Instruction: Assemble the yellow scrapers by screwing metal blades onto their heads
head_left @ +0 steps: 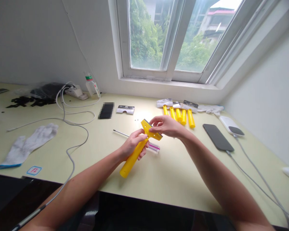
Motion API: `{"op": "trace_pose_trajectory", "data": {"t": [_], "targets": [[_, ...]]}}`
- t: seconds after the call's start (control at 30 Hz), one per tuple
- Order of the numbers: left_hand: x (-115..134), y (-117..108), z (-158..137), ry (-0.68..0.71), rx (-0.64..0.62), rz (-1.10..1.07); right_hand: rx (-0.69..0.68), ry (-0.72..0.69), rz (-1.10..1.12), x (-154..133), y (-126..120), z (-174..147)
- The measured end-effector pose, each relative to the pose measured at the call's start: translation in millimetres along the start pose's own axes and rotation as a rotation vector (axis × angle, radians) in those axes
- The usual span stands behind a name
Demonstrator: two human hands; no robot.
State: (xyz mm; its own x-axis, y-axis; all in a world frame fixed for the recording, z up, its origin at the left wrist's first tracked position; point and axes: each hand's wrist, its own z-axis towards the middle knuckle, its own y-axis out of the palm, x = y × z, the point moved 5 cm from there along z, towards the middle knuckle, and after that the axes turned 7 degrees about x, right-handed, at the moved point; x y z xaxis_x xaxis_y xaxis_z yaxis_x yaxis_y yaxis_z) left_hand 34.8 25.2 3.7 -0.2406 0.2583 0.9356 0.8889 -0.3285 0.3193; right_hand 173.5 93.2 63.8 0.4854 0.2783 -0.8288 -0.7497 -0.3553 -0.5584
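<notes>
The yellow scraper [135, 156] is clasped by the left hand [133, 142], its handle end [125, 170] at that hand's seven o'clock; its head [157, 136], at two o'clock, is pinched by the right hand [167, 125].

Bright daylight from the window [175, 40]

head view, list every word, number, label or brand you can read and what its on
"12", in red: on the blue-bordered tag at the table's near edge.
Bottle: green and red print, too small to read.
Flat card: print too small to read.
Packaging cards by the yellow handles: print too small or blurred.
Yellow scraper in the hands: no text visible.
</notes>
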Motion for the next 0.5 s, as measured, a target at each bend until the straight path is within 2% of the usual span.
{"op": "trace_pose_trajectory", "data": {"t": [0.17,0.5], "targets": [[3,1,0,0.044,0.073,0.043,-0.032,-0.038,0.002,-9,3,-5],[8,-4,0,0.109,0.105,0.071,-0.037,-0.07,0.044,-20,2,-11]]}}
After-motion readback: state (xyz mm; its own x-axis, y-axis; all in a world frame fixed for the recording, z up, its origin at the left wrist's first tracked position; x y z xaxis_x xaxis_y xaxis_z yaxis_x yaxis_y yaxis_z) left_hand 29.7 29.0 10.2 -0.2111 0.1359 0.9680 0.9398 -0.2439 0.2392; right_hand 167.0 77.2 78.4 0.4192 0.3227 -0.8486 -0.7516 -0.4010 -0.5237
